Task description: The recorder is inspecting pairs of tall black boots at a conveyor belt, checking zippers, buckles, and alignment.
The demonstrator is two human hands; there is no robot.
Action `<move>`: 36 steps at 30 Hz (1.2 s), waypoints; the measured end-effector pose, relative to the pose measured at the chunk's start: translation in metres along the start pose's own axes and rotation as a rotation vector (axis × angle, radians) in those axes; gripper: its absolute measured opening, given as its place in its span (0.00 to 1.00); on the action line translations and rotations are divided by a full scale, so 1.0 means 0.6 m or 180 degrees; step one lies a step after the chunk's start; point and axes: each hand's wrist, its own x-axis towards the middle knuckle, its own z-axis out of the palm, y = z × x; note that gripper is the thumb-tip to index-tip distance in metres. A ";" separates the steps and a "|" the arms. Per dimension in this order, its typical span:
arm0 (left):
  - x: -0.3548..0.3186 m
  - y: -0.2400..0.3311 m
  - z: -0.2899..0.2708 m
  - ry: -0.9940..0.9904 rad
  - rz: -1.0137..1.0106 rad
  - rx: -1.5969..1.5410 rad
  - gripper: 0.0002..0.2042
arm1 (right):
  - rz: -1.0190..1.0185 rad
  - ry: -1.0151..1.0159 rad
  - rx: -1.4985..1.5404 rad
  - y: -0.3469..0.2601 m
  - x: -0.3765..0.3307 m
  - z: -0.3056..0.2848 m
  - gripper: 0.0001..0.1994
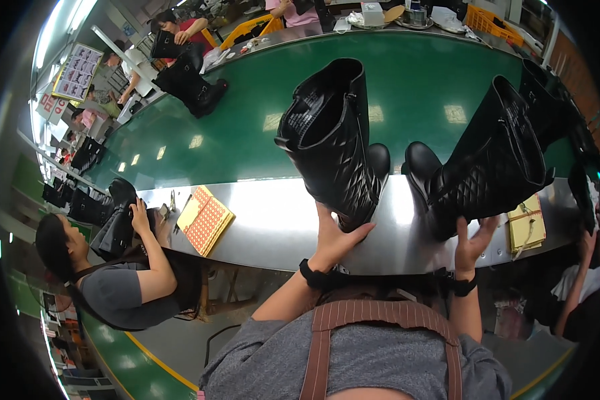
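Two tall black quilted boots stand side by side on the metal strip in front of me, toes pointing away from the edge. My left hand [337, 239] grips the left boot [330, 163] low at its heel and ankle; the thumb sticks out and the other fingers are partly hidden. The right boot [483, 170] leans to the right. My right hand [475, 243] holds it from the near side below the shaft, its fingertips partly covered by the leather. Both boot shafts gape open at the top.
A green conveyor belt [247, 147] runs beyond the metal strip [267, 213]. Yellow patterned sheets [205, 220] lie left, a yellow tied bundle [527, 227] right. Another black boot [543, 100] stands behind the right one; more boots [190, 83] stand far left. Co-workers sit on both sides.
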 end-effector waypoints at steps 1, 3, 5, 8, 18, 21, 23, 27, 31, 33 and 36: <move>-0.005 0.012 -0.012 0.0430 0.0671 0.0252 0.42 | -0.0422 0.0414 0.0159 -0.007 -0.006 -0.013 0.21; 0.003 0.063 -0.037 0.1088 0.1827 0.0446 0.47 | -0.1086 0.0980 0.0222 -0.045 0.001 -0.024 0.12; 0.025 0.164 -0.061 0.1396 0.2708 0.0621 0.46 | -0.1107 0.0252 0.0349 -0.065 -0.007 -0.037 0.09; 0.065 0.276 -0.067 0.1286 0.2992 0.1337 0.38 | -0.1282 -0.1038 0.0407 -0.136 0.016 0.004 0.04; 0.054 0.375 -0.065 -0.0454 0.2437 0.2156 0.12 | 0.0063 -0.1646 0.1704 -0.268 0.132 0.128 0.08; 0.066 0.373 -0.074 -0.0476 0.2374 0.1945 0.11 | -0.0110 -0.1774 0.1838 -0.276 0.157 0.157 0.11; 0.083 0.370 -0.088 -0.0416 0.2228 0.1613 0.08 | -0.0117 -0.2080 0.1857 -0.277 0.169 0.174 0.11; 0.086 0.369 -0.109 -0.0361 0.1905 0.1461 0.06 | 0.0245 -0.2243 0.1867 -0.236 0.151 0.185 0.11; 0.080 0.359 -0.111 -0.0177 0.1788 0.1507 0.04 | 0.0508 -0.1953 0.2189 -0.238 0.129 0.193 0.18; 0.083 0.354 -0.106 -0.0144 0.1815 0.1541 0.04 | 0.0091 -0.1595 0.1888 -0.261 0.136 0.203 0.21; 0.077 0.359 -0.100 -0.0027 0.1771 0.1712 0.04 | -0.0301 -0.1241 0.1505 -0.282 0.134 0.224 0.26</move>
